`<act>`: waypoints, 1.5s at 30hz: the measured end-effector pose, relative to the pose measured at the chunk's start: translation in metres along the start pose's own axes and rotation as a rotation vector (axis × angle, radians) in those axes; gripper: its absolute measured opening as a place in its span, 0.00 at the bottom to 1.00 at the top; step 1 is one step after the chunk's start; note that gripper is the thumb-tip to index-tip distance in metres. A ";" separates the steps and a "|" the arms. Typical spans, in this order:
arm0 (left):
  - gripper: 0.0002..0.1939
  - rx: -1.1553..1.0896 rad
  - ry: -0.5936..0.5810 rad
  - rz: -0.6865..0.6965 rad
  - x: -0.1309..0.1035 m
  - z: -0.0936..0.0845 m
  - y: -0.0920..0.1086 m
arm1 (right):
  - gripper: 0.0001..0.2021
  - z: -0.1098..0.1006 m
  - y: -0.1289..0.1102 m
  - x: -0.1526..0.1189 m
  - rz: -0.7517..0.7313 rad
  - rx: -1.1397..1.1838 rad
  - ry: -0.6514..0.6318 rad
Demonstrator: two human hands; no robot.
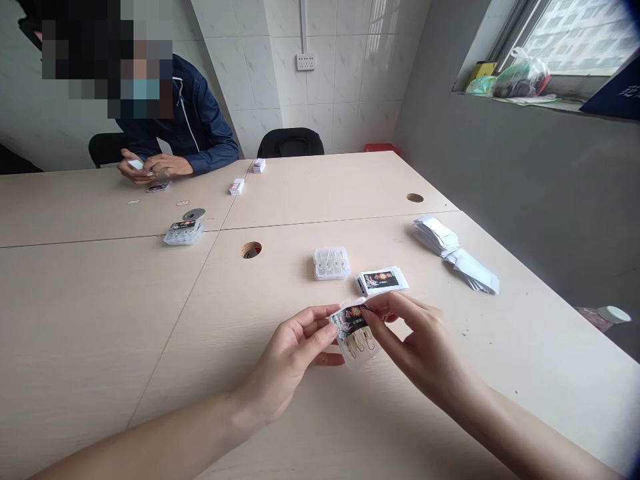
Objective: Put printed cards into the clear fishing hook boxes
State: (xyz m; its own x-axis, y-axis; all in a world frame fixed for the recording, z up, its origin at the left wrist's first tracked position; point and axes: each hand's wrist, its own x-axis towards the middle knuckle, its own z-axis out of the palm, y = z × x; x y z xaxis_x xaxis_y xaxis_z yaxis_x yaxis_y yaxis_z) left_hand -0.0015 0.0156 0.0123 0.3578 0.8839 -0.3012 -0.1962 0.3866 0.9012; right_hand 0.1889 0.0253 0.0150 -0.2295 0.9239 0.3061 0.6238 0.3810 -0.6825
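Between my hands is a clear plastic box (361, 348) with several metal hooks inside and a black printed card (351, 320) at its upper part. My left hand (295, 353) grips the box's left side, thumb in front and fingers behind. My right hand (417, 337) pinches the upper right edge of the card and box. Just beyond lies a stack of printed cards (381, 280), and left of it a clear box of hooks (332, 263) rests on the table.
White card piles (435, 235) spread at the right. Across the table (310, 193), a person in a dark blue jacket (210, 127) handles a small white item. More boxes (183, 232), a grey disc (194, 214) and small stacks (237, 187) lie at the left. A bottle (603, 317) stands beyond the right edge.
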 end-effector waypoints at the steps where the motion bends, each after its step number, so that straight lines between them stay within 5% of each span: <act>1: 0.16 -0.012 -0.015 -0.006 0.000 0.000 0.000 | 0.05 0.000 0.000 0.000 -0.001 0.005 -0.001; 26: 0.25 -0.257 -0.206 -0.248 0.002 -0.003 -0.006 | 0.04 0.003 -0.007 -0.006 -0.030 0.130 -0.066; 45: 0.24 -0.364 -0.210 -0.277 0.004 -0.004 -0.007 | 0.08 0.003 -0.005 -0.008 -0.093 -0.083 -0.039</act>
State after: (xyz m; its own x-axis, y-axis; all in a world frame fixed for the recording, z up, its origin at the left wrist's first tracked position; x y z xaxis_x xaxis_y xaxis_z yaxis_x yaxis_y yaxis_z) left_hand -0.0020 0.0178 0.0035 0.6104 0.6773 -0.4107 -0.3599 0.6990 0.6179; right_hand 0.1854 0.0162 0.0145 -0.3171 0.8858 0.3387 0.6577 0.4627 -0.5944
